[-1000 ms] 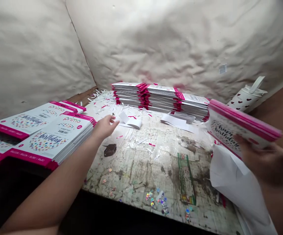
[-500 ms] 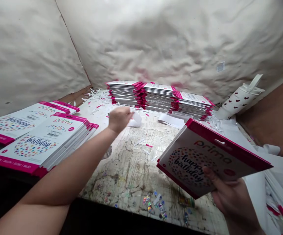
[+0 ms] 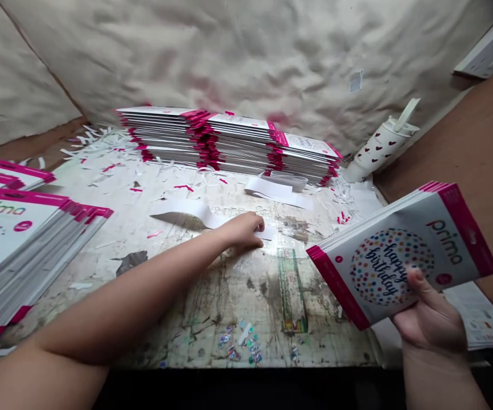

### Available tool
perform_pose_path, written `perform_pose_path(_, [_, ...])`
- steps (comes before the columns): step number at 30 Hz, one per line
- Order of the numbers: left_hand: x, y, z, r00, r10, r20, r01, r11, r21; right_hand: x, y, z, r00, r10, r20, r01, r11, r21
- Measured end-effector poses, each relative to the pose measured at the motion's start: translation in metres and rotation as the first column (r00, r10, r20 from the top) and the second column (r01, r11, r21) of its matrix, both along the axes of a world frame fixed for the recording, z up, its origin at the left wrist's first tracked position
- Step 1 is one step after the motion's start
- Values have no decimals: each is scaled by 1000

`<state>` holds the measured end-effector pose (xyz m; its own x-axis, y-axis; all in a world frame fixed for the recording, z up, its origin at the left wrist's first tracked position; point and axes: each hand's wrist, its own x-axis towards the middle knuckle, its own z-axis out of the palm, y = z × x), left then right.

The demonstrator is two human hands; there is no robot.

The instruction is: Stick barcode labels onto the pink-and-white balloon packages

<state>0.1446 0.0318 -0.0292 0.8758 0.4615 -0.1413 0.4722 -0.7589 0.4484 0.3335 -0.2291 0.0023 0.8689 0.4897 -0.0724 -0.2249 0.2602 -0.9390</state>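
Observation:
My right hand (image 3: 432, 313) grips a small stack of flat "happy birthday" balloon packets (image 3: 391, 267), white with pink ends. The thumb lies over the printed front and the other fingers are hidden behind. My left hand (image 3: 246, 229), its fingers curled, is at the right end of a white paper strip (image 3: 187, 209) on the table. The strip's far left part bends up off the surface. A second folded white strip (image 3: 272, 189) lies beyond that hand, in front of the stacked packets.
Three leaning stacks of packets (image 3: 238, 145) stand along the back wall. More packets (image 3: 20, 245) are piled at the left. A white tumbler with hearts (image 3: 378, 148) stands at the back right. Paper scraps and shiny confetti (image 3: 242, 344) litter the worn table (image 3: 212, 307).
My left hand has brought the white strip nearer and down onto the table, to the right. My right hand has turned the packets more face-on. The view has swung right.

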Motion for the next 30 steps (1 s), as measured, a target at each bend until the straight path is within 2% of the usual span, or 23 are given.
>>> perform_pose_path(5, [1, 8, 3, 1000, -28, -2, 28, 1000, 7, 0, -8, -1, 999, -29, -39, 31, 999, 28])
perform_pose_path(12, [-1, 10, -3, 998, -15, 53, 14, 1000, 14, -6, -3, -12, 993, 26, -119, -18, 998, 60])
perform_pose_path(19, [-6, 6, -8, 989, 55, 138, -56, 998, 2, -8, 0, -19, 988, 56, -145, -52, 998, 31])
perform_pose_path(30, [-12, -6, -14, 967, 103, 234, -103, 995, -14, -10, -1, -22, 991, 67, -115, -63, 997, 42])
